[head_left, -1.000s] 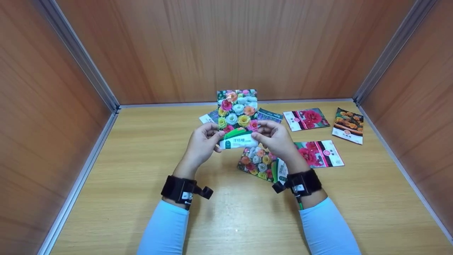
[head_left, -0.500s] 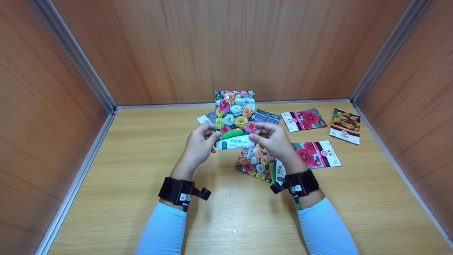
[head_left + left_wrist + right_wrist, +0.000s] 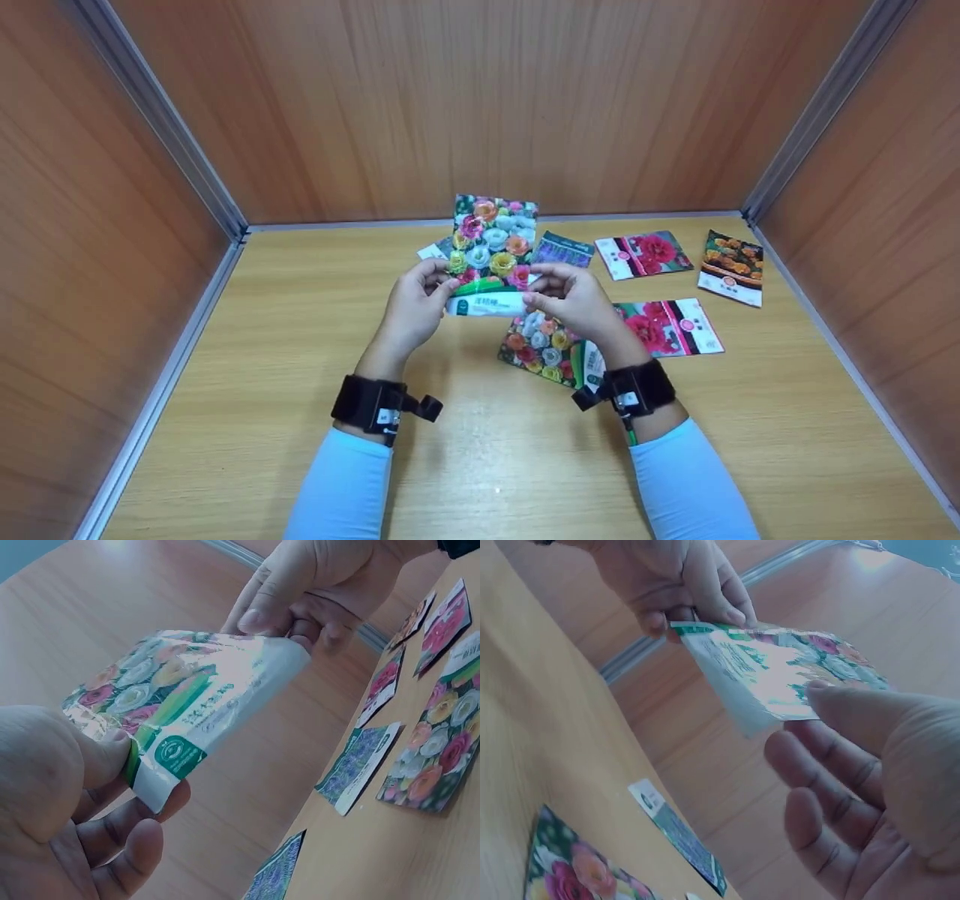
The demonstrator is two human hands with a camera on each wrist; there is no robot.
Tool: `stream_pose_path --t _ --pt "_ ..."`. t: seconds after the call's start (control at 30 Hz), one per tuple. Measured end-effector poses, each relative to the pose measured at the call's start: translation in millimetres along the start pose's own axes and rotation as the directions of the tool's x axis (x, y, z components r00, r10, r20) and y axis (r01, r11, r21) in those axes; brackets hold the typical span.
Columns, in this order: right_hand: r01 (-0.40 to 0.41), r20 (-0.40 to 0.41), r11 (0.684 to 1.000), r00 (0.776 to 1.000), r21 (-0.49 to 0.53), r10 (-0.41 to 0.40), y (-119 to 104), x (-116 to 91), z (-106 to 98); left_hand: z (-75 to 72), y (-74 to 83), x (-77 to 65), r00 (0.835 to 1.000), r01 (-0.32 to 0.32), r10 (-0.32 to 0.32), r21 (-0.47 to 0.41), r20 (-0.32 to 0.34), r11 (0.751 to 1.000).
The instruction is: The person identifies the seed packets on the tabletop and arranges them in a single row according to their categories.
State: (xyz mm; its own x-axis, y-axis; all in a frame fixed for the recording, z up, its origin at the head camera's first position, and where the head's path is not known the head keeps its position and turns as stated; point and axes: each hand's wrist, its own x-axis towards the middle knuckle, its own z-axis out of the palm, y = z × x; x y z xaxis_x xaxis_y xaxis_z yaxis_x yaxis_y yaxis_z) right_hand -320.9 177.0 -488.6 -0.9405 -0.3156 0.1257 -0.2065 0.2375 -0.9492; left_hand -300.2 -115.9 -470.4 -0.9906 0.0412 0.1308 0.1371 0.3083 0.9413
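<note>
1. Up in the air, above the wooden table (image 3: 262, 390), here's the held packet (image 3: 491, 255): a flat, thin rectangle with a glossy face, printed with many-coloured ruffled blooms, a curved green band and a white lower strip that flashes back the light in both wrist views.

2. On one lower corner, the left hand (image 3: 412, 307) is pinching, thumb over the front, fingers tucked behind.

3. Across at the other corner, the right hand (image 3: 576, 300) matches it, thumb on the face, fingertips curled at the back; the sheet spans the gap between them.

4. Now the count: seven packets in all, one in the grip and six lying on the tabletop.

5. One matching flower packet (image 3: 540, 341) lies askew, partly covered by the right wrist.

6. Two pink-flower packets, the far one (image 3: 645, 255) and the near one (image 3: 671, 328), both slim rectangles with dark and pink stripes.

7. Two purple-flower packets, one on the left (image 3: 435, 251) and one on the right (image 3: 564, 250), peeking out behind the lifted one.

8. One orange-flower packet (image 3: 731, 268), near the right-hand wall.

9. Two black wrist straps, (image 3: 371, 405) on the left, and two smooth, stretchy pale-blue sleeves, (image 3: 341, 484) likewise left.
</note>
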Motion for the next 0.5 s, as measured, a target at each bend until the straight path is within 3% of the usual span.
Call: stream_pose_path --t 0.17,0.3,0.5 --pt "-0.067 0.037 0.987 0.997 -0.148 0.073 7 0 -9 -10.3 -5.2 3.9 1.0 0.014 -0.012 0.085 -0.024 0.996" --pt "-0.147 0.058 0.951 0.984 -0.272 0.169 16 3 -11 -28.1 -22.6 9.5 0.994 0.097 -0.087 0.173 -0.062 0.98" --pt "-0.255 0.08 0.883 0.948 -0.395 0.309 23 4 -19 -52.1 -49.7 18.3 0.968 0.252 -0.228 0.356 -0.107 0.9"
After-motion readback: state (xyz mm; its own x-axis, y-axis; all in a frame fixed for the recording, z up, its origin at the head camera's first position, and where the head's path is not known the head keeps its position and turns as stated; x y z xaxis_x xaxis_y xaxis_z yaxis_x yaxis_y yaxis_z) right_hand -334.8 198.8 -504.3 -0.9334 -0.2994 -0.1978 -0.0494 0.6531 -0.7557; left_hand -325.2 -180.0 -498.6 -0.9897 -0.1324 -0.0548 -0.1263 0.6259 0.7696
